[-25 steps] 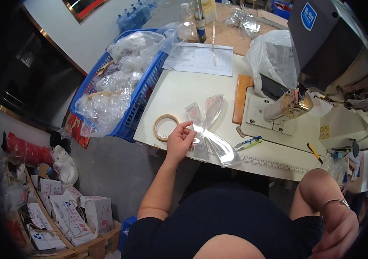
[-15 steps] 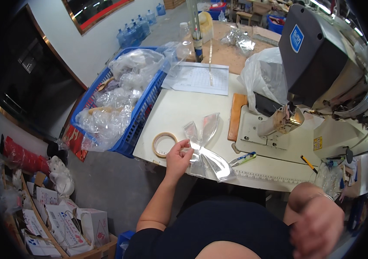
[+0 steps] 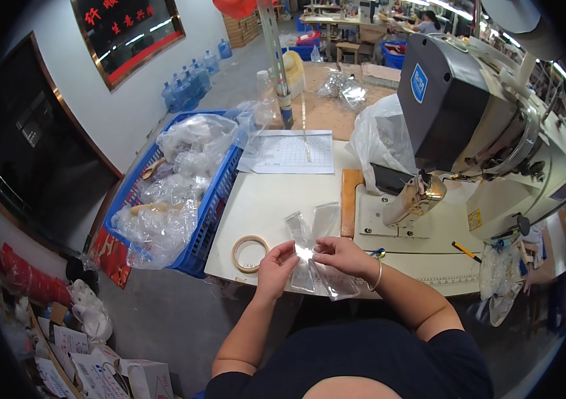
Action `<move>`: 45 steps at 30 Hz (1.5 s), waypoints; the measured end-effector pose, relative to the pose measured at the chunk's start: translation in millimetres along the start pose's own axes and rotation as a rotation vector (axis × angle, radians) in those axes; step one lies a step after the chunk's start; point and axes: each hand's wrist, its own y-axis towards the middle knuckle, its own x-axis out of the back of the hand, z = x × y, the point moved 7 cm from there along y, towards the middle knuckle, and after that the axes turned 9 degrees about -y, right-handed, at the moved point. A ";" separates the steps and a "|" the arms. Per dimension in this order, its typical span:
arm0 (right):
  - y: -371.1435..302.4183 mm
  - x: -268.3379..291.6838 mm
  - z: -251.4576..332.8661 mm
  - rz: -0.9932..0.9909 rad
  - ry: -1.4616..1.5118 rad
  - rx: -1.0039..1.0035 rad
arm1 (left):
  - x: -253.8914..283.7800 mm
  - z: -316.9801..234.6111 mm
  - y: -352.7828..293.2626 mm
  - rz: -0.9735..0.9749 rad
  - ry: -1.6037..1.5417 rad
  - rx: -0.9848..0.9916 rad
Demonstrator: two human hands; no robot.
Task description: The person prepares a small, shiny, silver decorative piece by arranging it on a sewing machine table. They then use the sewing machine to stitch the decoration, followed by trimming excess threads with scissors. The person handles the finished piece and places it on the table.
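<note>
A clear, shiny plastic bow is held just above the front edge of the white table, its loops and tails spreading away from a pinched middle. From the left, my left hand grips that middle between thumb and fingers. My right hand, with a bangle at the wrist, pinches the same middle from the other side; its fingertips are partly hidden. Close to my left hand, a roll of tan tape lies flat on the tabletop. A pen shows partly behind my right hand.
On the right stands a sewing machine, with an orange-brown strip beside its base plate. A blue basket of plastic-wrapped items stands left. Farther back are a paper sheet and a white plastic bag. A yellow pencil lies right.
My right hand has come from the lower right to the bow and now pinches it. The left hand keeps its hold. The view has tilted up, showing more of the room.
</note>
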 end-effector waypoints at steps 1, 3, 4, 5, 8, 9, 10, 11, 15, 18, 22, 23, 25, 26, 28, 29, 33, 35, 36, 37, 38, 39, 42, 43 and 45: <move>4.2 -1.1 -5.7 -0.010 0.082 0.007 | 0.4 -2.3 7.0 0.009 0.107 -0.002; 10.5 -3.6 -8.0 -0.043 0.183 0.048 | 2.7 -13.1 29.4 0.019 0.319 0.002; 15.6 -7.7 -1.8 -0.071 0.200 0.086 | 7.7 -20.5 45.1 -0.001 0.403 -0.038; 15.2 -10.2 1.2 -0.099 0.222 0.117 | 4.5 -36.0 52.6 -0.030 0.518 -0.057; 0.4 -6.1 18.2 -0.066 0.115 0.089 | 3.8 -59.9 62.1 -0.039 0.702 -0.094; -14.5 4.6 34.4 -0.084 -0.173 0.078 | 8.4 -63.8 62.5 -0.043 0.737 -0.101; -28.8 14.6 37.4 -0.150 -0.384 0.256 | 9.8 -65.9 62.0 -0.052 0.694 -0.070; -49.1 22.6 36.1 -0.219 -0.593 0.432 | 8.5 -69.4 59.0 -0.058 0.652 -0.038; -113.3 55.9 7.1 -0.312 -0.946 0.398 | 4.8 -75.2 56.8 -0.026 0.441 0.014; -141.2 81.7 -15.9 -0.469 -0.926 0.346 | -7.1 -80.2 54.4 0.022 0.306 -0.006; -169.8 118.4 -33.7 -0.682 -1.078 0.202 | -24.2 -86.6 42.8 0.087 0.055 -0.062; -178.4 125.4 -26.9 -0.772 -1.170 0.168 | -33.1 -87.3 38.6 0.111 -0.020 -0.080; -181.9 133.6 -20.3 -0.879 -1.102 0.166 | -49.4 -85.8 28.7 0.187 -0.099 -0.073; -176.9 132.5 -12.0 -0.891 -0.889 0.242 | -59.8 -82.5 24.2 0.234 -0.138 -0.061; -151.4 119.1 10.5 -0.729 -0.482 0.373 | -76.4 -75.2 9.2 0.288 -0.177 -0.019; -132.9 106.3 19.8 -0.586 -0.339 0.378 | -86.0 -71.9 -0.3 0.294 -0.180 -0.014; -87.0 54.8 43.1 -0.111 0.312 0.211 | -93.5 -55.5 -31.2 0.230 -0.052 0.020; -82.1 44.4 46.6 -0.097 0.342 0.199 | -86.1 -49.9 -37.9 0.105 0.095 -0.036; -81.2 42.3 45.3 -0.176 0.266 0.222 | -83.4 -49.0 -39.1 0.073 0.138 -0.068; -81.2 42.1 45.3 -0.254 0.190 0.245 | -80.3 -49.3 -39.8 0.040 0.181 -0.099; -81.6 42.0 44.5 -0.288 0.166 0.235 | -78.2 -49.5 -41.2 0.008 0.222 -0.128; -82.1 42.6 43.9 -0.324 0.142 0.225 | -78.2 -50.6 -43.7 -0.035 0.264 -0.146; -79.7 42.1 41.4 -0.349 0.151 0.200 | -73.6 -48.2 -44.6 -0.089 0.426 -0.243; -78.0 41.9 39.6 -0.317 0.176 0.169 | -73.2 -42.5 -42.8 -0.037 0.307 -0.167; -74.3 42.0 32.9 -0.234 0.215 0.107 | -74.0 -32.2 -41.0 0.067 0.071 -0.006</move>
